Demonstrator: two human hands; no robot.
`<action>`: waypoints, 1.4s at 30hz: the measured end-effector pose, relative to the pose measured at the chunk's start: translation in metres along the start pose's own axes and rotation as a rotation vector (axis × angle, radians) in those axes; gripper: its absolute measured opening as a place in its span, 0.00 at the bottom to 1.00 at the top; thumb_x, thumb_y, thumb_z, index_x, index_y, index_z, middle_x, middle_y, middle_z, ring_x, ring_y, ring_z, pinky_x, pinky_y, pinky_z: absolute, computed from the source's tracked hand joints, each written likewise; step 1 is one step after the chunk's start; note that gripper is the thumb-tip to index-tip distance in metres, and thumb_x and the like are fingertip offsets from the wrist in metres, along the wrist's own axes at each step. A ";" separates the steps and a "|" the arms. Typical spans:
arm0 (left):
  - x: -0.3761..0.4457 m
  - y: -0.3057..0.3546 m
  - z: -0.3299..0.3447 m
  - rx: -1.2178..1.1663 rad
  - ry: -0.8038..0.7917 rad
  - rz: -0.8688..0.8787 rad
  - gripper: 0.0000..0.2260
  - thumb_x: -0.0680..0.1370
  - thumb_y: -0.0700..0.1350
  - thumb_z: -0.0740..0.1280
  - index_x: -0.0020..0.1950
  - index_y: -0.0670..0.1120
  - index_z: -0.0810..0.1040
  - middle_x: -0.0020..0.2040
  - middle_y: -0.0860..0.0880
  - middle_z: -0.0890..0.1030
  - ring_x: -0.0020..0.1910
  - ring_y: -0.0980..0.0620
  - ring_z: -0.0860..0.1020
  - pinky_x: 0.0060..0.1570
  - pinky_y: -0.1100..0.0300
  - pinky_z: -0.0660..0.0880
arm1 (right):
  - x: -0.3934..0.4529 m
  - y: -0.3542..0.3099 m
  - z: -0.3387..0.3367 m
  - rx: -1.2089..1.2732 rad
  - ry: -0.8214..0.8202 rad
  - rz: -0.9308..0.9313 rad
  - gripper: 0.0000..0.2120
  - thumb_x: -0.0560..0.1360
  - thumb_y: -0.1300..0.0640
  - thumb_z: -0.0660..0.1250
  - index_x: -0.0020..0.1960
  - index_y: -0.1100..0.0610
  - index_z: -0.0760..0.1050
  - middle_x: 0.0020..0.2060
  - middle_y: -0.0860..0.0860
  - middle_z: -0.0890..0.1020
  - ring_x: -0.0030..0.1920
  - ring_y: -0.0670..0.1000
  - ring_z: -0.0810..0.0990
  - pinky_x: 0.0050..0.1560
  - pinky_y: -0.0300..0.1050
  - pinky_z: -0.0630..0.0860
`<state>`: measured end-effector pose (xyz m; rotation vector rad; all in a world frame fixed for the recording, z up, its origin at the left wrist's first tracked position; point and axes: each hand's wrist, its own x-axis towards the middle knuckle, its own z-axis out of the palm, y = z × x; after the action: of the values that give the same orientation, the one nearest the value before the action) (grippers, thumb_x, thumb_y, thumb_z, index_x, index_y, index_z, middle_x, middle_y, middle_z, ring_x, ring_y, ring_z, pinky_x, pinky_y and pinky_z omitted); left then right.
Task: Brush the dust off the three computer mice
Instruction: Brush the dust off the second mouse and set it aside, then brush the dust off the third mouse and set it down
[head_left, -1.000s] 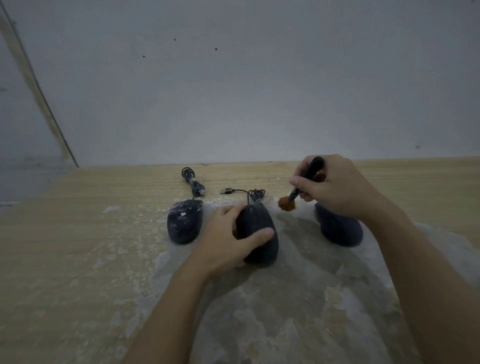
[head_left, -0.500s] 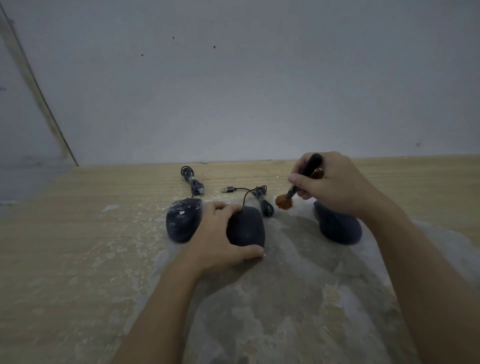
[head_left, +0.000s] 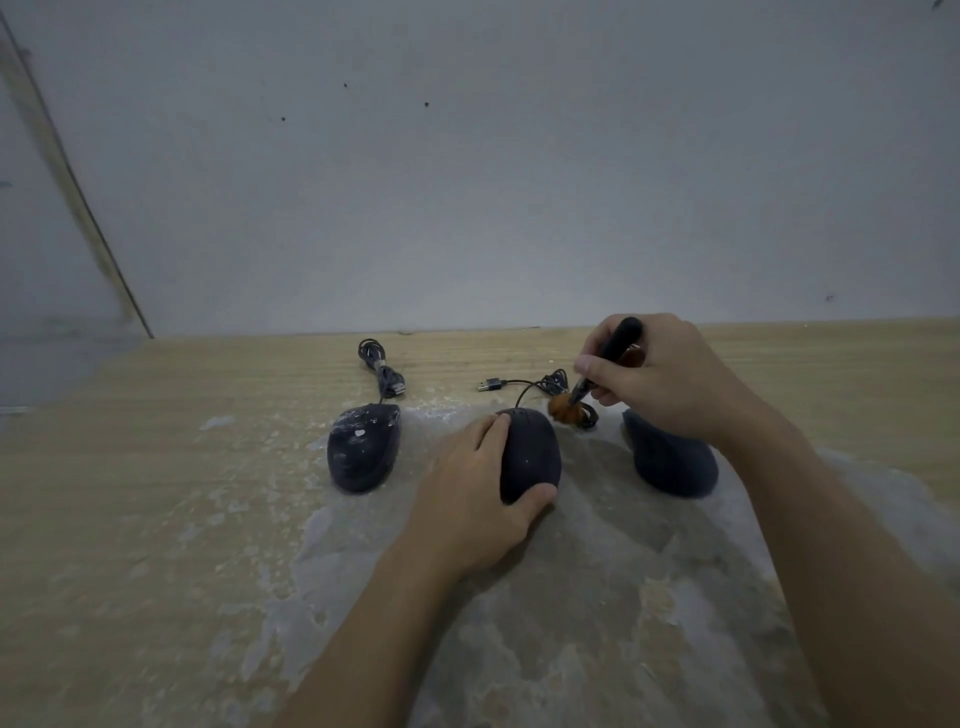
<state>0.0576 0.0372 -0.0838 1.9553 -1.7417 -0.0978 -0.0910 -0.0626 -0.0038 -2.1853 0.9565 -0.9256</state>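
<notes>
**Reader:** What does the scene show, and where are the three mice?

**Describer:** A person's two bare arms reach over a dusty wooden tabletop (head_left: 130, 519) set against a plain grey wall (head_left: 467, 182). The landmark is the middle mouse (head_left: 530, 454), dark and wired. The left mouse (head_left: 363, 447) sits beside it to the left, visibly speckled with pale dust. The right mouse (head_left: 670, 462) lies to its right, partly hidden under the wrist.

**Reader:** What are the hands doing?

**Describer:** The left hand (head_left: 467, 499) grasps the middle mouse, fingers along its left flank, thumb at its near end. The right hand (head_left: 660, 379) pinches a small brush (head_left: 597, 369) like a pen; its orange bristles (head_left: 563, 410) hover just beyond the middle mouse's far right corner, over that mouse's coiled cable (head_left: 558, 387). Whether the bristles touch the shell cannot be told.

**Reader:** How should this step be done well?

**Describer:** Judging from the pose, the middle mouse is being brushed. It likely helps to keep the left grip firm so the shell does not slide, sweep lightly from the button end outward and away from the other mice, and shift the fingers to uncover the left flank. The left mouse looks dustiest.
</notes>
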 end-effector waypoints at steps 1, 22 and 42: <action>0.000 0.000 0.000 -0.005 -0.008 0.000 0.35 0.74 0.60 0.63 0.75 0.48 0.53 0.75 0.51 0.60 0.71 0.51 0.60 0.70 0.57 0.58 | 0.000 0.000 0.000 -0.001 0.001 0.000 0.06 0.73 0.58 0.68 0.38 0.55 0.76 0.34 0.53 0.82 0.38 0.55 0.84 0.47 0.57 0.80; -0.036 -0.081 -0.067 -0.142 0.285 -0.321 0.38 0.67 0.55 0.73 0.72 0.47 0.61 0.71 0.48 0.65 0.70 0.49 0.63 0.67 0.55 0.62 | -0.006 -0.052 0.077 0.399 0.203 0.000 0.07 0.68 0.67 0.72 0.44 0.60 0.78 0.39 0.54 0.81 0.43 0.51 0.80 0.44 0.37 0.78; -0.023 -0.086 -0.054 -0.257 0.281 -0.438 0.40 0.70 0.52 0.72 0.75 0.42 0.56 0.69 0.43 0.71 0.66 0.45 0.69 0.62 0.57 0.66 | 0.019 -0.061 0.119 0.840 0.326 0.384 0.07 0.73 0.63 0.68 0.49 0.66 0.77 0.37 0.56 0.81 0.35 0.50 0.82 0.44 0.43 0.80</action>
<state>0.1527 0.0801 -0.0796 2.0102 -1.0515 -0.1796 0.0342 -0.0155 -0.0237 -1.1296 0.8653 -1.2221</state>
